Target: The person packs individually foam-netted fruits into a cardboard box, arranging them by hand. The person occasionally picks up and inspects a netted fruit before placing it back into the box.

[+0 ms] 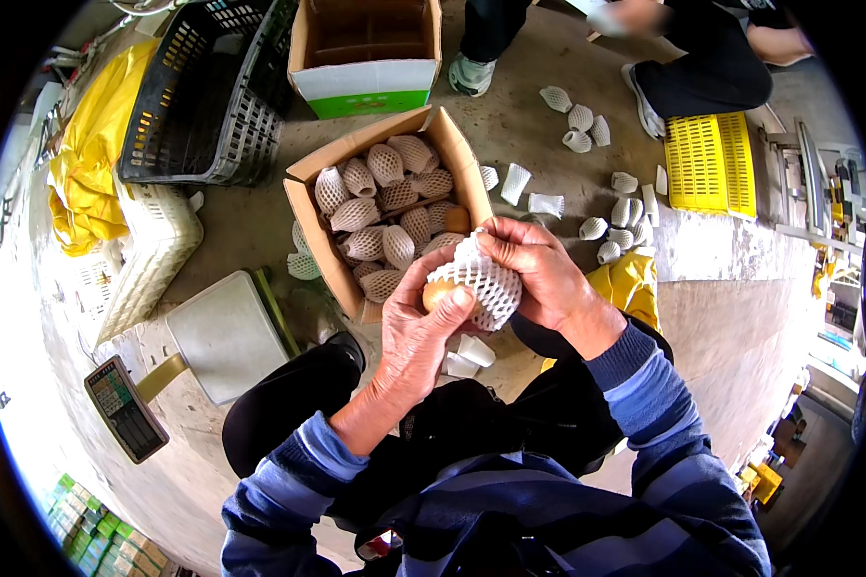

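Observation:
My left hand (422, 321) grips a round brown fruit (439, 292), its thumb pressed along the near side. A white foam net sleeve (485, 278) covers most of that fruit, and my right hand (538, 270) pinches the sleeve's upper end between thumb and fingers. Both hands are above the near right edge of an open cardboard box (305, 209). Inside the box lie several net-wrapped fruits (385, 164), packed close together. One brown fruit (457, 220) without a visible net sits at the box's right side, partly hidden by my right hand.
Left of the box stand a flat scale (227, 335) with a keypad display, a white crate (151, 252) and a black crate (180, 169). Another cardboard box (364, 76) is beyond. Loose foam nets (577, 130) lie rightward, near a yellow crate (711, 166) and a seated person's leg (700, 86).

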{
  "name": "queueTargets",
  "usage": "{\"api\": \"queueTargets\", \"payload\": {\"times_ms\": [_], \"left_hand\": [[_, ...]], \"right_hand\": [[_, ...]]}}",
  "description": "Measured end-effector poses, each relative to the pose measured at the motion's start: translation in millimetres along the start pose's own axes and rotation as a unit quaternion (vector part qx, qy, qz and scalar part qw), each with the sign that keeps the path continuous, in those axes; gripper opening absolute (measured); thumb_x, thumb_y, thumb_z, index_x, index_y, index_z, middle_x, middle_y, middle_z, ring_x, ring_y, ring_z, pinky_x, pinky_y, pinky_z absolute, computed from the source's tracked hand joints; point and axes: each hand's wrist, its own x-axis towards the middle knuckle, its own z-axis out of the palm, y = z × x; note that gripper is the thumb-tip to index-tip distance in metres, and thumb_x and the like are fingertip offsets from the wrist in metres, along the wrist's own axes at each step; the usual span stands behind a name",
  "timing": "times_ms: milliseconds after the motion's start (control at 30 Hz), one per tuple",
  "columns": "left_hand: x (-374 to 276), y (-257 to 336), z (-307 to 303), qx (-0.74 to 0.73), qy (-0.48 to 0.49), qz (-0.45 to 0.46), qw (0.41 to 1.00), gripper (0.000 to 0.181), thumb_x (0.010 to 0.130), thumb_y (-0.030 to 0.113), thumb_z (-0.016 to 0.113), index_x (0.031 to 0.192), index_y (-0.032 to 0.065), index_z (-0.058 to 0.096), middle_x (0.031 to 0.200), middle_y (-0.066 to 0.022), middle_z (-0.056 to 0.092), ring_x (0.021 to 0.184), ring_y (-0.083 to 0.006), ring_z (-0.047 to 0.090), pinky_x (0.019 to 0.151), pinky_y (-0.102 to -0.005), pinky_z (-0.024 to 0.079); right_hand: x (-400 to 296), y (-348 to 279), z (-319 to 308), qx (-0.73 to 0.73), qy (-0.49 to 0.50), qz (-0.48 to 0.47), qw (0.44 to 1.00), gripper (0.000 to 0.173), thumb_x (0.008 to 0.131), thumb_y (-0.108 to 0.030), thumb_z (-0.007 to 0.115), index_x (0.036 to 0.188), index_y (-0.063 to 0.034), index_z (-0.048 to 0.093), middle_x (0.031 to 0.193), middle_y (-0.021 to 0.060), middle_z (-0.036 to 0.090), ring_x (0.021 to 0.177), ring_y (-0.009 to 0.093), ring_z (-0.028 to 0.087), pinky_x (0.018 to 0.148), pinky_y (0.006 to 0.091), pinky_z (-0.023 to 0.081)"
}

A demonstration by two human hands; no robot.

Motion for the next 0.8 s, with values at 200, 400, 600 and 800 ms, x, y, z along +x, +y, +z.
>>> {"api": "queueTargets", "payload": {"times_ms": [200,400,600,800], "left_hand": [[5,6,8,-0.003,0.043,-0.027,0.999,0.047,0.092,0.014,0.077,0.132,-0.001,0.055,0.116,-0.0105,0.065,0.099,-0.0173,0.067,0.083,-0.0357,0.063],[8,5,11,-0.022,0.027,-0.05,0.998,0.043,0.092,0.006,0.072,0.132,-0.0006,0.055,0.118,-0.0109,0.065,0.102,-0.0206,0.068,0.091,-0.0398,0.061],[7,6,6,-0.077,0.011,-0.11,0.991,0.034,0.099,0.016,0.068,0.128,0.0007,0.059,0.111,-0.0097,0.067,0.1,-0.0218,0.068,0.091,-0.0419,0.059],[21,-7,-13,0.029,0.122,-0.086,0.988,0.025,0.105,0.02,0.057,0.123,0.003,0.063,0.119,-0.0075,0.062,0.112,-0.0211,0.062,0.095,-0.0444,0.057]], "right_hand": [[2,-12,-9,-0.267,0.031,-0.158,0.95,0.011,0.1,-0.011,0.067,0.101,-0.0003,0.067,0.091,-0.0002,0.065,0.083,0.006,0.059,0.076,0.0238,0.049],[-5,-18,-8,-0.257,0.011,-0.133,0.957,0.012,0.1,-0.013,0.068,0.101,-0.0007,0.066,0.092,0.0005,0.066,0.084,0.007,0.06,0.078,0.0239,0.05],[-7,-21,1,-0.071,-0.006,-0.074,0.995,0.009,0.1,-0.01,0.066,0.103,-0.0014,0.066,0.091,0.0021,0.067,0.081,0.009,0.063,0.072,0.0257,0.054],[-8,-61,-19,-0.644,0.278,-0.335,0.63,0.02,0.092,-0.014,0.072,0.109,-0.0056,0.067,0.093,0.0102,0.071,0.084,0.026,0.07,0.073,0.0388,0.055]]}}
